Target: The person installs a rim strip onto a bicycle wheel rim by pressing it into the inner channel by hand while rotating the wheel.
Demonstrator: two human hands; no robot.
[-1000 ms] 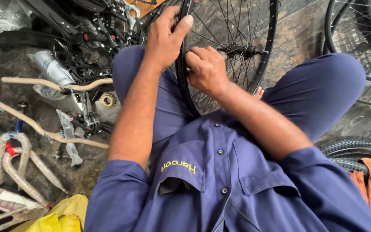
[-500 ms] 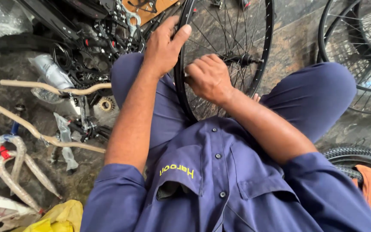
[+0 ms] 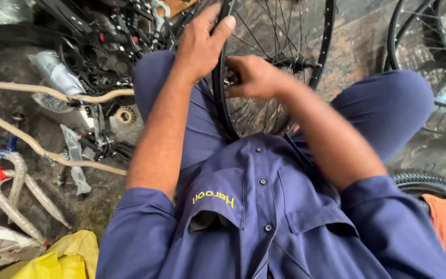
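Left hand (image 3: 200,44): you grip the wheel rim (image 3: 218,88).
Right hand (image 3: 254,77): closed among the spokes (image 3: 280,31) (contents hidden).
Risk: pinched fingers if the rim turns.

Lying on the stained floor (image 3: 367,46) at left: two tan wrapped handlebars (image 3: 58,94), a wrapped frame (image 3: 6,191), a small cog (image 3: 125,115), a clear plastic bag (image 3: 55,72), black bike parts (image 3: 104,46). Bunched in the lower left corner: a yellow bag (image 3: 63,258). Standing at upper right: more spoked wheels (image 3: 429,51). Draped over a black tyre (image 3: 434,182) at lower right: an orange rag (image 3: 442,217).
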